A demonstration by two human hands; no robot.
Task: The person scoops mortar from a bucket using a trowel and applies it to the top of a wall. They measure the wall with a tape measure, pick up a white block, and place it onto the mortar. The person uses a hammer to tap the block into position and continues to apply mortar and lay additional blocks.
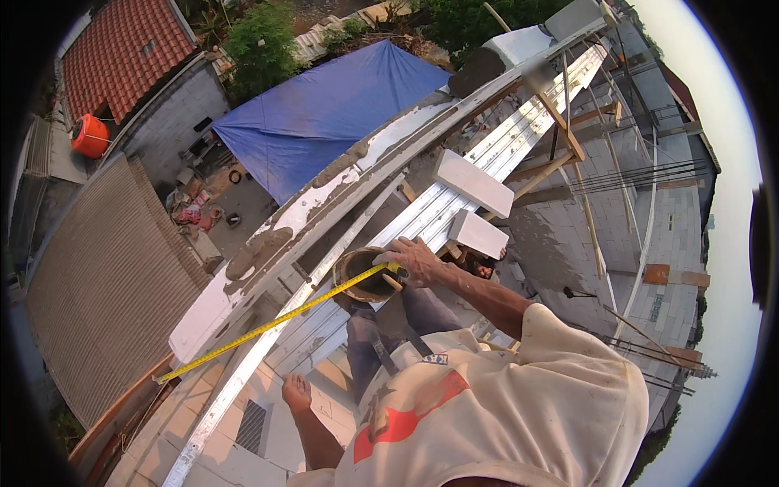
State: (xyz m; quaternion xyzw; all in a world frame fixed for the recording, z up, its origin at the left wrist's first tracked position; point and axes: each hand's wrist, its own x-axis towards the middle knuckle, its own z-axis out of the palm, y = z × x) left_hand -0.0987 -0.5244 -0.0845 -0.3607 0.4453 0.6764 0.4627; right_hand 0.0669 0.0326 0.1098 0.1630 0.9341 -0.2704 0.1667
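Observation:
My right hand point(415, 261) is closed around the case end of a yellow tape measure point(272, 326), just above a round bucket point(347, 261). The blade runs out down to the left. Its far end lies by the end of a white block point(199, 325) on the wall top. A wooden handle point(393, 282) shows inside the bucket. Low on the left, my left hand point(298, 393) hangs near the long metal straightedge point(235, 398); its fingers are mostly hidden, and I see nothing in it.
Two white blocks point(474, 183) rest on the ribbed metal plank point(434, 213). Wet mortar point(261, 250) patches the wall top. Beyond the wall, a blue tarp point(324, 114) hangs lower down. Wooden props point(560, 130) stand at right. Another person point(482, 269) is partly visible below.

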